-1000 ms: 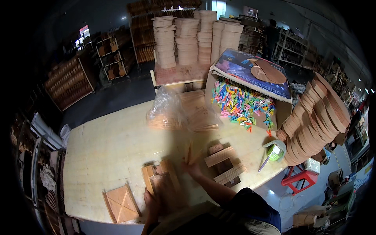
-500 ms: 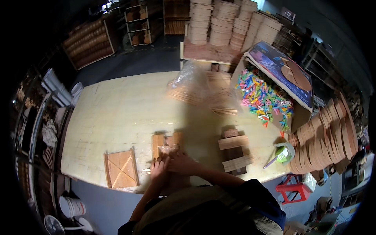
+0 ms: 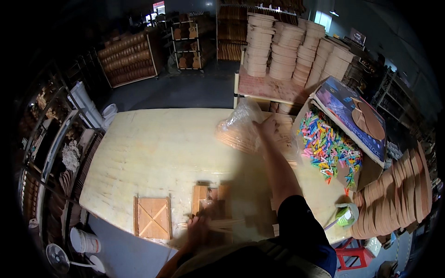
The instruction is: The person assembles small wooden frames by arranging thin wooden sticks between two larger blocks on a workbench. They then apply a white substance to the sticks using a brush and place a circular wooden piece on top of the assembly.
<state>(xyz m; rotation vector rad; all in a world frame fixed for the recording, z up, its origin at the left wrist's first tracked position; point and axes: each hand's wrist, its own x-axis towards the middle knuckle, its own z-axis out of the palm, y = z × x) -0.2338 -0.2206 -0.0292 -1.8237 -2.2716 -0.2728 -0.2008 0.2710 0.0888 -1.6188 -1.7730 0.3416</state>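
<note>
My left hand (image 3: 197,227) is low at the table's near side with fingers curled over thin pale wooden strips (image 3: 227,224), whose ends stick out on both sides of it. Just beyond it sits a wooden jig (image 3: 200,197) of blocks. My right arm stretches far forward. Its hand (image 3: 268,126) hovers over bundled thin wooden strips (image 3: 283,121), beside a clear plastic bag (image 3: 242,116) that covers more strips; the fingers look spread, with nothing visible in them. Left of the jig lies a square wooden panel (image 3: 153,217) with crossed braces.
A cardboard box (image 3: 371,173) of colourful clothespins (image 3: 329,146) stands at the right, a printed flap leaning over it. Curved wooden pieces (image 3: 389,194) are stacked beside it. A green container (image 3: 345,215) sits near the right edge. Tall stacks of wooden sheets (image 3: 285,51) rise behind.
My right hand has left the jig and reached forward to the strips by the plastic bag. My left hand stays by the jig. The whole view has shifted as my head moved.
</note>
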